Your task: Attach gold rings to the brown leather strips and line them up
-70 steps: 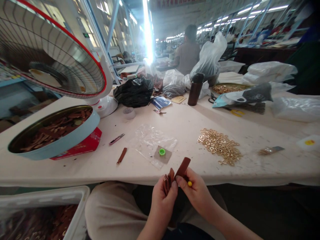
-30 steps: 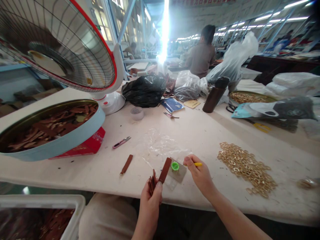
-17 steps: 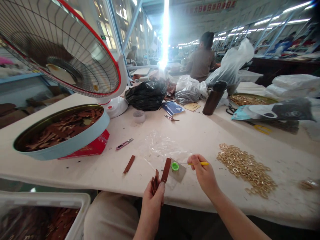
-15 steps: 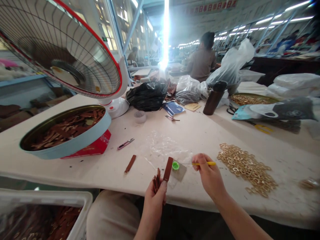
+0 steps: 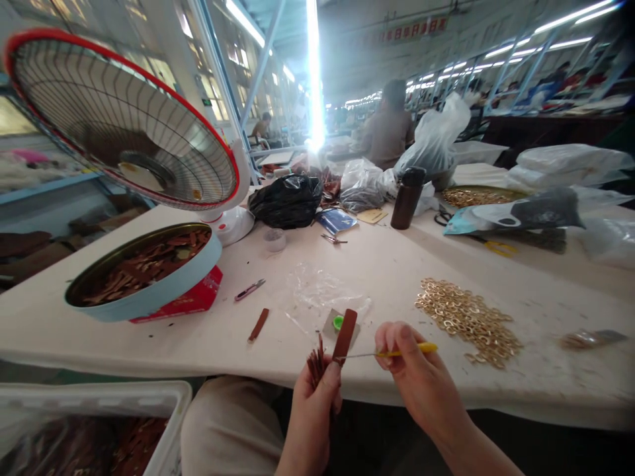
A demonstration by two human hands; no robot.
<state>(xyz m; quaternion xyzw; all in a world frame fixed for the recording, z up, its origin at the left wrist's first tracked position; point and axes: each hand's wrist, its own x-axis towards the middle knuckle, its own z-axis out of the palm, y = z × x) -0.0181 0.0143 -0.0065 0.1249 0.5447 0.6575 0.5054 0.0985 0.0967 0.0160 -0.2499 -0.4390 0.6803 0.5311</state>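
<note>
My left hand (image 5: pixel 313 403) is closed around a bunch of brown leather strips (image 5: pixel 316 365). One leather strip (image 5: pixel 346 334) stands apart from the bunch, pinched under the thumb. In my right hand (image 5: pixel 414 370) is a yellow-handled tool (image 5: pixel 427 348) with a long thin metal shaft. The shaft points left, and its tip is at the lower part of the single strip, near my left thumb. Behind that strip, a small green cap-like dish (image 5: pixel 338 322) rests on a grey square plate (image 5: pixel 329 328). A single brown strip (image 5: pixel 258 324) lies on the table to the left.
A pile of gold-coloured rings (image 5: pixel 464 320) lies to the right. Thread snips (image 5: pixel 249 289) and a round tin (image 5: pixel 149 301) of brown pieces are at left, below a fan (image 5: pixel 124 125). A dark bottle (image 5: pixel 407 198) stands behind. A white crate (image 5: pixel 173 410) sits beside my leg.
My right hand has brought the tool's tip from over the green dish down to the leather strip in my left hand. The whole view has shifted slightly.
</note>
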